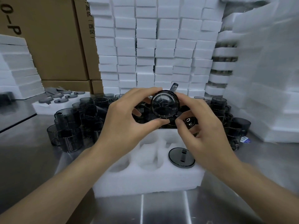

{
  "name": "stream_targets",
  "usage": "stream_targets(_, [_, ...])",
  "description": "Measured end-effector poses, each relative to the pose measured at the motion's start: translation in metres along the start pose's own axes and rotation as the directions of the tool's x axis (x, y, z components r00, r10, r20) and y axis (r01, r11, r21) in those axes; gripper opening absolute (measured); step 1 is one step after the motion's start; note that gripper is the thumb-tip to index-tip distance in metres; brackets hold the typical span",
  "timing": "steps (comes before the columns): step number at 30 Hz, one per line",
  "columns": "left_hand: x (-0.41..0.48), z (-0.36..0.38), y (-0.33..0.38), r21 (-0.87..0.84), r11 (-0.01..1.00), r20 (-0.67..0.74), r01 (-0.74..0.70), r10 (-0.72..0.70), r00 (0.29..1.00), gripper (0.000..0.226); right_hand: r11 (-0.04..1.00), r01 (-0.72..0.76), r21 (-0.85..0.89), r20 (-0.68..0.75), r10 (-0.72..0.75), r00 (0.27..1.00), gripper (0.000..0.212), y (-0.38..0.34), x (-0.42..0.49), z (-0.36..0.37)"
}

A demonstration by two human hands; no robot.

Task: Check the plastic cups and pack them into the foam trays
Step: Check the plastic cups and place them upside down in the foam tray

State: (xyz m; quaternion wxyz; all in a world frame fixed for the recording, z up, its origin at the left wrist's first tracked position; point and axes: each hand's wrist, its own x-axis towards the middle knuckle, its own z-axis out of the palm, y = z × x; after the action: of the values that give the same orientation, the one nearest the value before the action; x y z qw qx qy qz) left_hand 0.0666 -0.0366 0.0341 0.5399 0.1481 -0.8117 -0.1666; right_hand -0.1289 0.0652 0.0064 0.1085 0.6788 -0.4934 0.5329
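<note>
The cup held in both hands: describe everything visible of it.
The cup is smoky grey, translucent, glossy plastic, round, with a curved handle sticking up at its upper right. It is tipped on its side with one round end facing the camera; mouth or base is unclear. It is held in the air above the far edge of the foam tray, in front of the pile of similar cups. The left hand grips its left side; the right hand pinches its right.
</note>
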Motion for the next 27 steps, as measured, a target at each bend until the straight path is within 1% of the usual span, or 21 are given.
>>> stream_targets(2, [-0.001, 0.001, 0.0, -0.043, 0.998, -0.007, 0.037, -0.038, 0.999, 0.063, 1.0, -0.006, -0.004, -0.003, 0.006, 1.0, 0.065, 0.0, 0.0, 0.0])
stream_targets(3, [-0.001, 0.001, 0.0, -0.097, 0.992, 0.003, 0.08, -0.08, 0.997, 0.061, 1.0, -0.004, -0.013, -0.005, 0.004, 1.0, 0.065, 0.0, 0.0, -0.001])
stream_targets(4, [0.0, 0.001, 0.002, -0.176, 0.975, 0.024, 0.139, -0.136, 0.99, 0.056, 1.0, -0.001, -0.024, -0.003, 0.001, 1.0, 0.064, 0.0, 0.0, -0.001])
stream_targets(6, [0.003, 0.0, 0.005, -0.336, 0.907, 0.086, 0.254, -0.239, 0.967, 0.043, 0.999, 0.006, -0.047, 0.006, -0.005, 1.0, 0.061, -0.001, 0.0, -0.002])
stream_targets(8, [0.006, -0.001, 0.006, -0.388, 0.863, 0.138, 0.324, -0.293, 0.946, 0.031, 0.999, 0.004, -0.054, 0.004, -0.004, 1.0, 0.057, -0.003, 0.0, -0.002])
stream_targets(10, [0.007, 0.0, 0.006, -0.381, 0.836, 0.219, 0.395, -0.334, 0.917, 0.04, 0.999, -0.026, -0.03, 0.005, 0.026, 1.0, 0.054, -0.003, 0.0, -0.002])
stream_targets(13, [0.006, 0.002, 0.005, -0.389, 0.762, 0.339, 0.517, -0.403, 0.85, 0.057, 0.995, -0.104, 0.003, 0.039, 0.103, 0.994, 0.047, -0.003, 0.0, -0.002])
stream_targets(15, [0.007, 0.002, 0.003, -0.372, 0.728, 0.373, 0.576, -0.451, 0.811, 0.062, 0.989, -0.146, 0.031, 0.058, 0.144, 0.988, 0.039, -0.005, 0.0, -0.002])
stream_targets(17, [0.007, 0.003, 0.0, -0.328, 0.724, 0.37, 0.607, -0.493, 0.788, 0.064, 0.983, -0.181, 0.041, 0.061, 0.179, 0.982, 0.034, -0.007, -0.001, -0.001])
stream_targets(19, [0.007, 0.004, 0.0, -0.293, 0.733, 0.363, 0.613, -0.508, 0.781, 0.061, 0.975, -0.216, 0.052, 0.062, 0.213, 0.975, 0.031, -0.007, -0.001, 0.0])
stream_targets(21, [0.005, 0.006, 0.001, -0.298, 0.755, 0.35, 0.584, -0.483, 0.803, 0.055, 0.964, -0.256, 0.068, 0.068, 0.252, 0.965, 0.032, -0.008, 0.0, 0.0])
stream_targets(25, [0.005, 0.003, 0.002, -0.302, 0.784, 0.349, 0.542, -0.438, 0.829, 0.059, 0.951, -0.282, 0.122, 0.064, 0.276, 0.959, 0.031, -0.01, 0.001, 0.0])
stream_targets(27, [0.005, 0.003, 0.002, -0.279, 0.806, 0.329, 0.522, -0.431, 0.84, 0.05, 0.941, -0.299, 0.157, 0.059, 0.293, 0.954, 0.029, -0.011, 0.003, 0.0])
